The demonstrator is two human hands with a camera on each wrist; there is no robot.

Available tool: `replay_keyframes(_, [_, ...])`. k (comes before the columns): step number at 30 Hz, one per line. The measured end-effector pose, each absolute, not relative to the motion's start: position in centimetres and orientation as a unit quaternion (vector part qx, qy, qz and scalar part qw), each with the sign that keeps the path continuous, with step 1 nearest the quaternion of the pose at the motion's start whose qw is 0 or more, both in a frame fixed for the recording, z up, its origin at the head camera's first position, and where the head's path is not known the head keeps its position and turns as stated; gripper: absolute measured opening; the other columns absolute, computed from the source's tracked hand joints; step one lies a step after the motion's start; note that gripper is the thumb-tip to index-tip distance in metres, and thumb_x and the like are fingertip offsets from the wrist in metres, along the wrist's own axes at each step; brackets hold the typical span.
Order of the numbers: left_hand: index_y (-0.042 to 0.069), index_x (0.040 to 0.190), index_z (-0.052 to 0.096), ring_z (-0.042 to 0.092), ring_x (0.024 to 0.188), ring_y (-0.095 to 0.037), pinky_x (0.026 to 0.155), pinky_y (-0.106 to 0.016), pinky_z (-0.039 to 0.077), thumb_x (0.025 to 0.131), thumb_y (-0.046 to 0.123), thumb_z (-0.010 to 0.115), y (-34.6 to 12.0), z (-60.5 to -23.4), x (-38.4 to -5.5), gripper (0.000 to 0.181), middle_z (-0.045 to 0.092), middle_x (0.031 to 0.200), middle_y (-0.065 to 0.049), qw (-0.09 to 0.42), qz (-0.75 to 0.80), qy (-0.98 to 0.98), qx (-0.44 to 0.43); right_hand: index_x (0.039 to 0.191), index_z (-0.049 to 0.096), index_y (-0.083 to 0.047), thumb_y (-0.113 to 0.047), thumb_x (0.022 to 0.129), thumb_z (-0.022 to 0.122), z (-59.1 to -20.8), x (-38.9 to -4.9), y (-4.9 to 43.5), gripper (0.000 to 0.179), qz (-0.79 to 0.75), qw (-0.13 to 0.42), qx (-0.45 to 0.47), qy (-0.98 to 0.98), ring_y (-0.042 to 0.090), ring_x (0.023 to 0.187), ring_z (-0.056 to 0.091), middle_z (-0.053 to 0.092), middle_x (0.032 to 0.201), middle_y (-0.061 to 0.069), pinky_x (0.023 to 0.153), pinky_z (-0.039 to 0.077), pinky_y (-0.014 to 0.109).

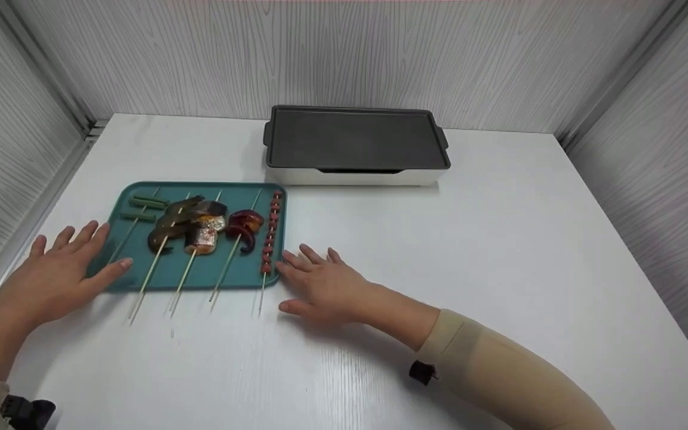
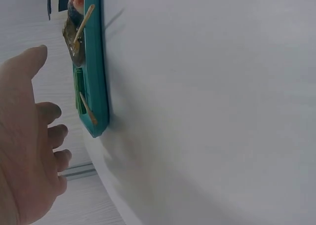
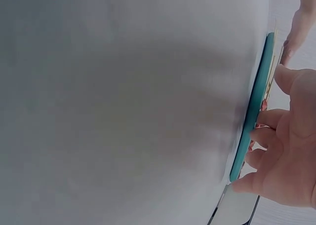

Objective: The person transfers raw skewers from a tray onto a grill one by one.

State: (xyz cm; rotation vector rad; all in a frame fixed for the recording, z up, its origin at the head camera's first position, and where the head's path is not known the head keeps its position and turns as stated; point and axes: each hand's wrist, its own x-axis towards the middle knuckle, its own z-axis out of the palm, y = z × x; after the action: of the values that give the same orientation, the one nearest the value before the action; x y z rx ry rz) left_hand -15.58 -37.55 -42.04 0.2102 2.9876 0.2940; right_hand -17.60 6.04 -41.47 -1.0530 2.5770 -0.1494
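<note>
A teal tray (image 1: pixel 141 280) lies on the left of the table. On it are several wooden skewers: one with green stick-like pieces (image 1: pixel 138 217), one with brown-grey pieces (image 1: pixel 162 236), one with silvery-skinned chunks (image 1: pixel 201 240), one with dark red curved pieces (image 1: pixel 240 232), and one with small reddish pieces (image 1: pixel 268 242). Skewer ends stick out over the near rim. My left hand (image 1: pixel 57 278) is beside the tray's left edge, fingers spread, holding nothing. By the near right corner, my right hand (image 1: pixel 329 286) has extended fingers at the rim; whether they touch it I cannot tell.
Behind the tray to the right stands a white-based griddle with a dark flat plate (image 1: pixel 356 140) and side handles. The white table (image 1: pixel 469 239) is walled by grey wood-grain panels (image 1: pixel 344 54) at the back and sides.
</note>
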Motion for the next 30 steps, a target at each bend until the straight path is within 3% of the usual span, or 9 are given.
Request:
replay_keyframes(14, [-0.016,0.158,0.030,0.016,0.148,-0.067,0.115,-0.082,0.002,0.111,0.061,0.037,-36.5,-41.9,-15.6,0.091,0.027,0.162,-0.041,0.103,0.091,0.987,0.088,0.170,0.030,-0.019,-0.062,0.109,0.045,-41.3,-17.6,7.4,0.076,-0.041,0.163,-0.367,0.915,0.023,0.163,0.008,0.019,0.176,-0.003,0.127,0.014,0.063])
replay_keyframes(30, [-0.013,0.160,0.030,0.020,0.152,-0.060,0.119,-0.076,0.008,0.110,0.059,0.043,-33.9,-42.4,-15.6,0.089,0.028,0.165,-0.036,0.101,0.090,0.982,0.131,0.168,0.033,-0.013,-0.060,0.109,0.045,-41.1,-17.8,12.0,0.077,-0.061,0.156,-0.356,0.919,0.025,0.163,0.013,0.026,0.174,0.002,0.125,0.017,0.067])
